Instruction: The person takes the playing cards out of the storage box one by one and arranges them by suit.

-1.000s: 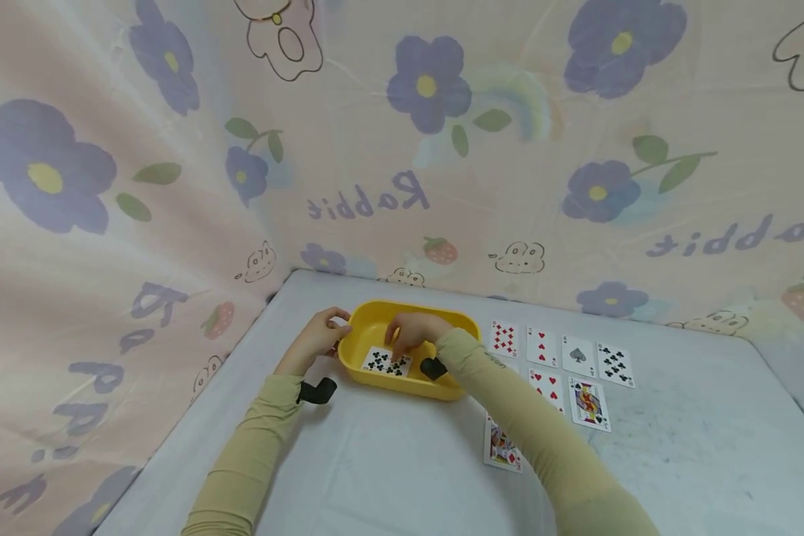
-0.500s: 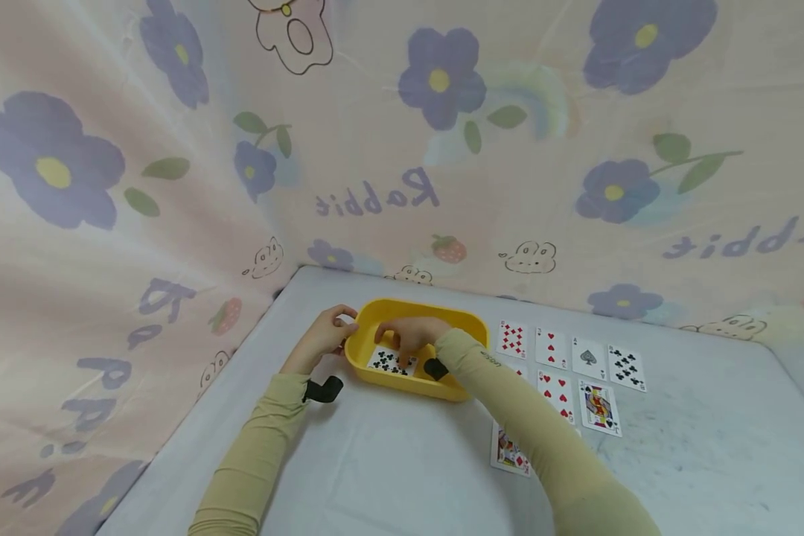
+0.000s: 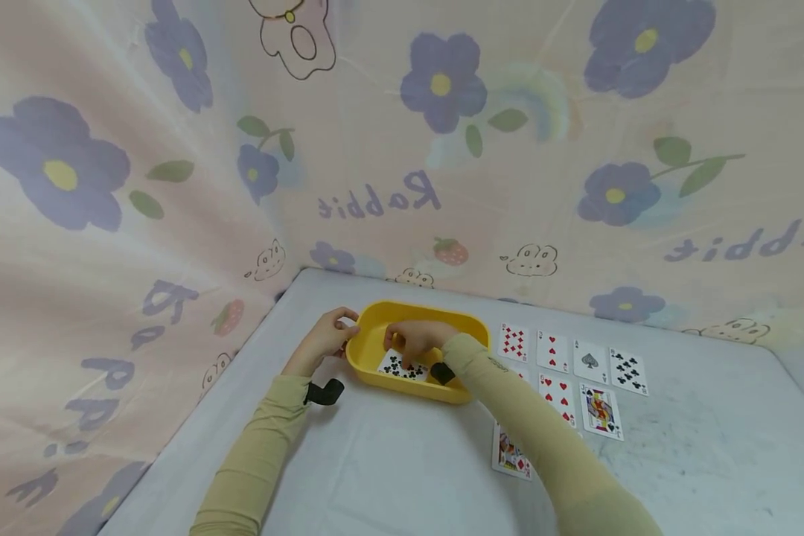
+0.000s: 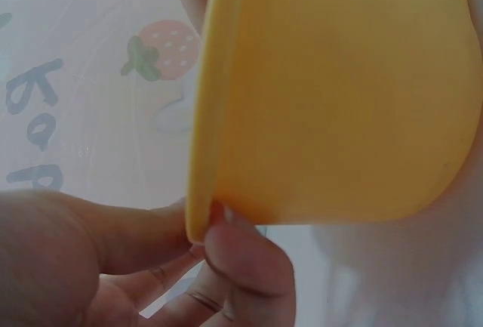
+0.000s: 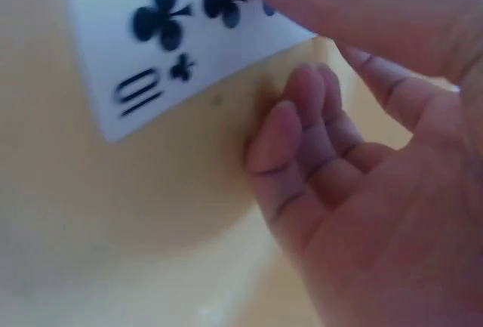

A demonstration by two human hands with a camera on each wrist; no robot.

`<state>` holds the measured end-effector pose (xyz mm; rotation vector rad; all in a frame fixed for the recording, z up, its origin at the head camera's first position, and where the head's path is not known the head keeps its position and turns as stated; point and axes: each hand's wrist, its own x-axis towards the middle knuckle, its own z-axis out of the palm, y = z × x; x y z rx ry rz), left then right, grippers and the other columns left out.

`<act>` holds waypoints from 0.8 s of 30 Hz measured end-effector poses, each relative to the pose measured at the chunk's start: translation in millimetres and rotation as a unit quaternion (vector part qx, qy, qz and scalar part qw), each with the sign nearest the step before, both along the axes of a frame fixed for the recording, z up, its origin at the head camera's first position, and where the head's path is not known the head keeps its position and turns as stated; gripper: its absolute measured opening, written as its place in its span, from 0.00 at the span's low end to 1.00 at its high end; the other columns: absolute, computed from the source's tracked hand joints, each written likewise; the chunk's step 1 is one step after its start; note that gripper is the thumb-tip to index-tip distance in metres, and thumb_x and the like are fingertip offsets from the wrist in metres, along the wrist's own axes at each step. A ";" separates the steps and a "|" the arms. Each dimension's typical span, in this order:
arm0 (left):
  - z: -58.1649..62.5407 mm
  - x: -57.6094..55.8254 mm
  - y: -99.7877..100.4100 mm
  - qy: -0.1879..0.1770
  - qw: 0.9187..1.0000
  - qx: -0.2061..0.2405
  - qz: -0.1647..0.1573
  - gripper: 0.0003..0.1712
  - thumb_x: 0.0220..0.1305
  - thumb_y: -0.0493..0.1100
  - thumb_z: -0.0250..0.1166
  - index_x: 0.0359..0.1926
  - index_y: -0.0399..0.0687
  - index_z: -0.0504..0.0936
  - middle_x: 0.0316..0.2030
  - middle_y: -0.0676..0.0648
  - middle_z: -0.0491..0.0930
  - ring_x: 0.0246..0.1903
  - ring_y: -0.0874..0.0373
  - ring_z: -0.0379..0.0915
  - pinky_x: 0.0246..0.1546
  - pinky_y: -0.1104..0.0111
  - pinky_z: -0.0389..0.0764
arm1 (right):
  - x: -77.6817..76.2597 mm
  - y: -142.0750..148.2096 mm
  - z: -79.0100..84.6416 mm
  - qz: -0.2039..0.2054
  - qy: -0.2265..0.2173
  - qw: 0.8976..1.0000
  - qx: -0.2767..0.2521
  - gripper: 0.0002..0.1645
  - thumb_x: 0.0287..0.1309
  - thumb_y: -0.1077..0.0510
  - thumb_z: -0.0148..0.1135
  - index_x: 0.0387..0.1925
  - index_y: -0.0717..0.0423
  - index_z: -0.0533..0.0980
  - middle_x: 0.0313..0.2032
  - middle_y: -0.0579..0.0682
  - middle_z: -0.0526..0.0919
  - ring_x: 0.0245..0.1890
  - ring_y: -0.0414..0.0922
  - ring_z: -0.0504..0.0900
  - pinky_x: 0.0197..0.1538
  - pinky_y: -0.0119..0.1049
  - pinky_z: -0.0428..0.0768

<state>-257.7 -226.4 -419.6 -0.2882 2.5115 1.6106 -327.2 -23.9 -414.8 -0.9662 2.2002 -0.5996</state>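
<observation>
My left hand [image 3: 321, 339] holds the left end of a yellow plastic tray [image 3: 429, 310]. The left wrist view shows the thumb and a fingertip on either side of the tray's rim [image 4: 199, 146]. Inside the tray, my right hand [image 3: 418, 339] is on a playing card [image 3: 395, 365], the ten of clubs. Its thumb lies across the card's face in the right wrist view, with the other fingers [image 5: 275, 142] curled below the card's edge. The index fingertip is hidden behind the thumb.
Right of the tray, face-up playing cards lie in rows: a back row with an ace of spades [image 3: 590, 362], then a jack [image 3: 601, 411], and a red face card [image 3: 511, 452] nearer. My right forearm [image 3: 536, 432] covers part of them. Patterned cloth walls stand behind and left.
The ten of clubs has slid to the right inside the tray, along with my right hand. My left hand stays on the rim. The head view has shifted slightly.
</observation>
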 end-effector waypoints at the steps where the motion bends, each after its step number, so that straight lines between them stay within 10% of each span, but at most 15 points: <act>1: -0.4 0.1 0.5 -0.001 1.000 0.002 -0.001 0.15 0.69 0.39 0.58 0.55 0.44 0.72 0.34 0.38 0.77 0.23 0.55 0.72 0.21 0.68 0.77 | -1.3 2.7 -1.3 -0.002 -0.004 1.000 -0.010 0.23 0.48 0.71 0.69 0.46 0.56 0.74 0.39 0.52 0.72 0.39 0.45 0.69 0.40 0.33 0.70; 15: 2.0 0.6 0.7 -0.004 1.000 0.000 -0.008 0.15 0.70 0.39 0.57 0.56 0.43 0.71 0.36 0.35 0.76 0.23 0.52 0.72 0.22 0.67 0.77 | -11.4 53.6 22.1 -0.098 -0.001 0.989 -0.110 0.06 0.58 0.68 0.61 0.39 0.63 0.77 0.32 0.52 0.80 0.29 0.43 0.76 0.36 0.36 0.80; 24: 1.3 0.8 0.4 -0.005 1.000 -0.003 -0.014 0.16 0.70 0.39 0.57 0.57 0.42 0.71 0.35 0.36 0.74 0.23 0.53 0.71 0.23 0.66 0.77 | 2.7 121.4 51.4 -0.218 0.042 0.950 -0.219 0.07 0.61 0.66 0.60 0.41 0.65 0.76 0.35 0.56 0.79 0.34 0.49 0.80 0.40 0.41 0.81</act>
